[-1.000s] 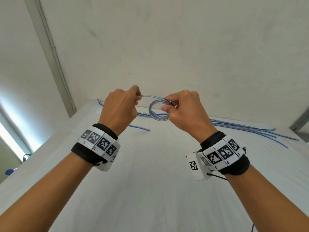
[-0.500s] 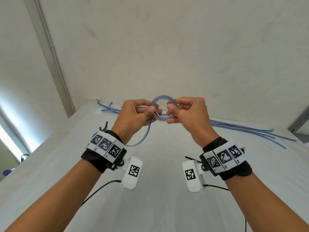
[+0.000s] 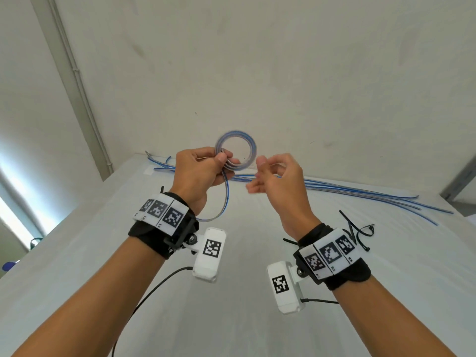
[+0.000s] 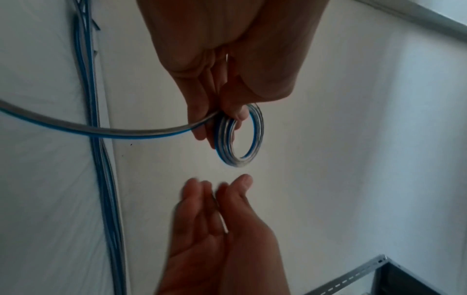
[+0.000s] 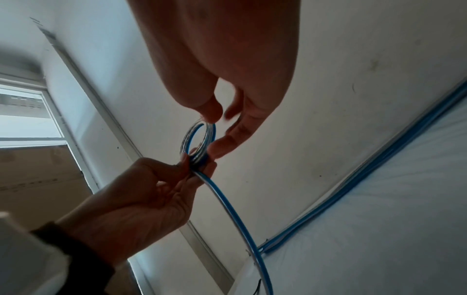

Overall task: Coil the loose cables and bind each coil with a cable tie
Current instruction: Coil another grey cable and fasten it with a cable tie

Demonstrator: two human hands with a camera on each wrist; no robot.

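White table [image 3: 231, 318], coil [image 3: 235, 150] pinched by left hand [image 3: 199, 171], right hand [image 3: 277, 177] beside.

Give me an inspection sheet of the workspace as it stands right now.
Surface: white table, covered with a pale sheet.
Job's things: blue-and-clear cable coil held above the table, unbound, its tail hanging loose; black cable ties lying on the table by the right wrist.
Clutter: nothing seen.
Grippers: left hand pinches the coil at its lower left edge; right hand is beside the coil, fingers loosely curled, holding nothing, slightly blurred.
Cables: loose blue cables lie along the far edge by the wall.
Surroundings: pale wall behind; metal rail at right.
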